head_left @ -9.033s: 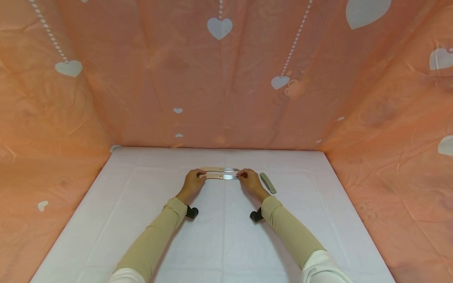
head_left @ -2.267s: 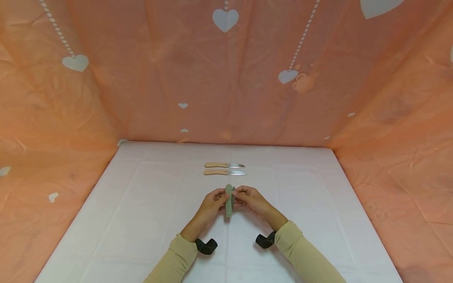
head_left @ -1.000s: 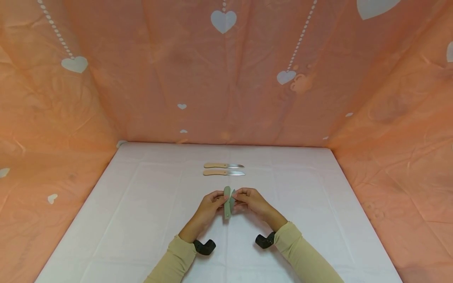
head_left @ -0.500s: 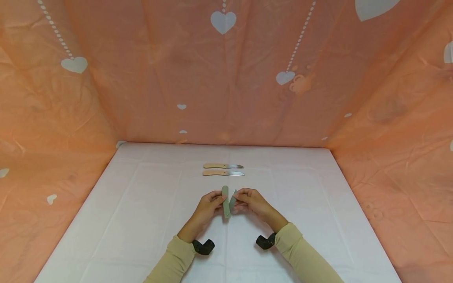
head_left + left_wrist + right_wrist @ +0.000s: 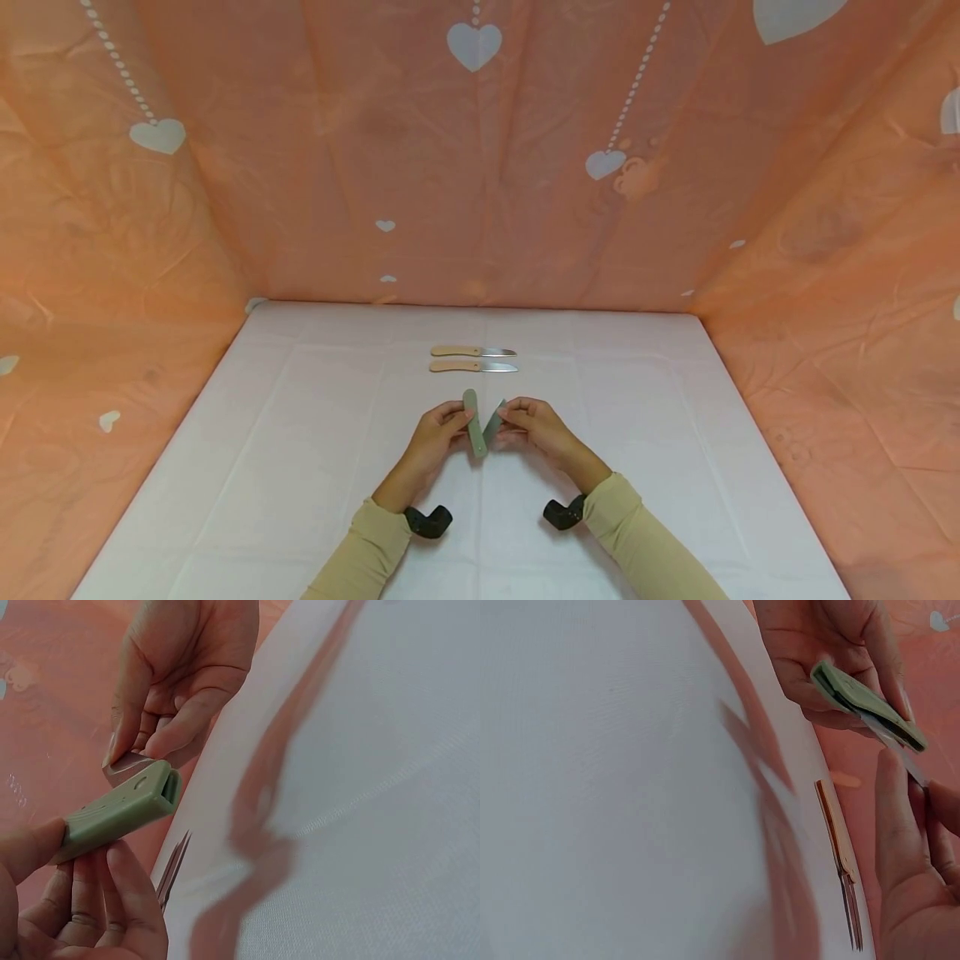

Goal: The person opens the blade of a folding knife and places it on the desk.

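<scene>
In the head view, a sage-green folding knife (image 5: 475,423) is held just above the white cloth-covered tabletop (image 5: 300,467), partly unfolded into a narrow V. Its matte, round-ended plastic handle is gripped by the left hand (image 5: 432,435), fingers curled round it, while the thin grey blade is pinched near its tip by the right hand (image 5: 534,425). Farther back, two knives with pale wooden handles (image 5: 472,359) and slim steel blades lie parallel on the cloth, close together. Crinkled orange sheeting with white hearts (image 5: 480,167) encloses the space.

In the left wrist view, the green handle (image 5: 120,810) is seen as a smooth, rounded slab with a slotted end and a small rivet, clasped between thumb and curled fingers (image 5: 112,900).

In the right wrist view, the handle's dark blade slot (image 5: 866,705) is shown edge-on, with the flat, shiny blade (image 5: 896,746) drawn out of it, pinched by the right fingertips (image 5: 900,795).
</scene>
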`<state>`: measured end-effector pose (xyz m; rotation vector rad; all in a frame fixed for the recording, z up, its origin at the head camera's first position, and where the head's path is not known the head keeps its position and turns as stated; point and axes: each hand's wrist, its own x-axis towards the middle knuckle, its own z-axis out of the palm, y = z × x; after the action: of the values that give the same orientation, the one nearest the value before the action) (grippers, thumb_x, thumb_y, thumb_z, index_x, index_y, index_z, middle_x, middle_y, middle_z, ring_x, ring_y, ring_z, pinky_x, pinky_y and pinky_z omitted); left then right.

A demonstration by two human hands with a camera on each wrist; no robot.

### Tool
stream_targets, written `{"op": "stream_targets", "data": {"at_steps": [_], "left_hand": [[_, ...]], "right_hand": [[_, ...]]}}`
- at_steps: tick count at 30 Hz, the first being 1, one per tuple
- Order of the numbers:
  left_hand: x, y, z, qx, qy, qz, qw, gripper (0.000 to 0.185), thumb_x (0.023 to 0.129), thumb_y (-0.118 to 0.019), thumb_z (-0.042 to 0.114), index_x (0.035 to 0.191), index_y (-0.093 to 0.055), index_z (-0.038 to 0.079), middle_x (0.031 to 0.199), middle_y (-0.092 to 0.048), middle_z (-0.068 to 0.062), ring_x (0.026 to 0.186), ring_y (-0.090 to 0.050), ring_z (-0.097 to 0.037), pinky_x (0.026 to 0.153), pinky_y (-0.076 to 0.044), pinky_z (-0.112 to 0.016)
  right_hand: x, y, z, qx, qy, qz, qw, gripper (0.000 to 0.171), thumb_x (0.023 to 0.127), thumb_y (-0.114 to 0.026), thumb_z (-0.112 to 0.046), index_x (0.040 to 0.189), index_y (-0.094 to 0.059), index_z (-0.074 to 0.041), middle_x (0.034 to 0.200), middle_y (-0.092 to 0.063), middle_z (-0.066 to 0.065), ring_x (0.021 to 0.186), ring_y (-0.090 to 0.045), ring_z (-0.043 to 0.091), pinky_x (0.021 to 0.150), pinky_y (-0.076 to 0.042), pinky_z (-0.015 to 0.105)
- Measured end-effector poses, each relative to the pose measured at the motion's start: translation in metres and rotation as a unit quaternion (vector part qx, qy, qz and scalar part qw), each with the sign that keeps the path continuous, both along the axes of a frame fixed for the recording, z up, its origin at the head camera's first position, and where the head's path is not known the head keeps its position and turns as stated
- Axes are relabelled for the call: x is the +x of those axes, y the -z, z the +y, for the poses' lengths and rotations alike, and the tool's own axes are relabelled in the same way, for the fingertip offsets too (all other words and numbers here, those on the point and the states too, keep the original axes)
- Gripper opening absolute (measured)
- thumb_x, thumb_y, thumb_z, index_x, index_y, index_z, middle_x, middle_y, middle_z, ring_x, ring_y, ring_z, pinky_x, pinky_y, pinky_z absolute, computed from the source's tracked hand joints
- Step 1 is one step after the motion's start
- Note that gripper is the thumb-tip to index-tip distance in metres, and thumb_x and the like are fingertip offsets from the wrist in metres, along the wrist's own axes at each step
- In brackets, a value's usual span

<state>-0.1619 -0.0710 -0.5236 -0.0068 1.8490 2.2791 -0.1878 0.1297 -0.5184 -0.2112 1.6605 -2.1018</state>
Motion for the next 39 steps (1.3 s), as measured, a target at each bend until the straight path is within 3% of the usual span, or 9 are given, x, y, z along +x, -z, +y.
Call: {"op": "stream_targets", "data": {"at_steps": [15, 23, 31, 39], "left_hand": [[-0.0008, 0.0015, -0.0021, 0.018, -0.031, -0.010, 0.9993, 0.034, 0.090, -0.061, 0.013, 0.116, -0.053, -0.008, 0.092, -0.062, -0.006, 0.080, -0.062, -0.014, 0.078, -0.052, -0.035], [-0.0010, -0.0003, -0.0044, 0.051, -0.046, -0.027, 0.9973, 0.035, 0.091, -0.060, 0.013, 0.117, -0.052, -0.008, 0.094, -0.063, -0.008, 0.085, -0.062, -0.017, 0.080, -0.051, -0.033], [-0.0015, -0.0002, -0.0070, 0.076, -0.044, -0.026, 0.9958, 0.035, 0.091, -0.059, 0.011, 0.119, -0.049, -0.008, 0.096, -0.063, -0.009, 0.088, -0.063, -0.019, 0.089, -0.046, -0.044], [-0.0025, 0.0008, -0.0087, 0.120, -0.060, -0.027, 0.9906, 0.031, 0.092, -0.058, 0.008, 0.117, -0.048, -0.008, 0.097, -0.062, -0.011, 0.089, -0.063, -0.020, 0.087, -0.048, -0.042]], "right_hand": [[0.0012, 0.0007, 0.0014, -0.008, 0.032, -0.007, 0.999, 0.010, 0.093, -0.055, -0.005, 0.097, -0.053, 0.005, 0.085, -0.064, 0.009, 0.077, -0.065, 0.016, 0.074, -0.054, 0.031], [0.0007, 0.0027, 0.0013, -0.022, 0.047, -0.003, 0.999, 0.006, 0.093, -0.054, -0.004, 0.095, -0.053, 0.002, 0.085, -0.064, 0.007, 0.077, -0.065, 0.016, 0.076, -0.053, 0.032], [0.0009, 0.0018, 0.0004, -0.015, 0.074, -0.002, 0.997, 0.004, 0.093, -0.053, -0.002, 0.094, -0.054, 0.002, 0.083, -0.063, 0.005, 0.075, -0.065, 0.015, 0.075, -0.053, 0.032], [0.0012, 0.0021, -0.0005, -0.030, 0.109, -0.009, 0.994, 0.004, 0.092, -0.055, -0.002, 0.093, -0.055, 0.001, 0.083, -0.064, 0.005, 0.074, -0.065, 0.015, 0.076, -0.053, 0.032]]}}
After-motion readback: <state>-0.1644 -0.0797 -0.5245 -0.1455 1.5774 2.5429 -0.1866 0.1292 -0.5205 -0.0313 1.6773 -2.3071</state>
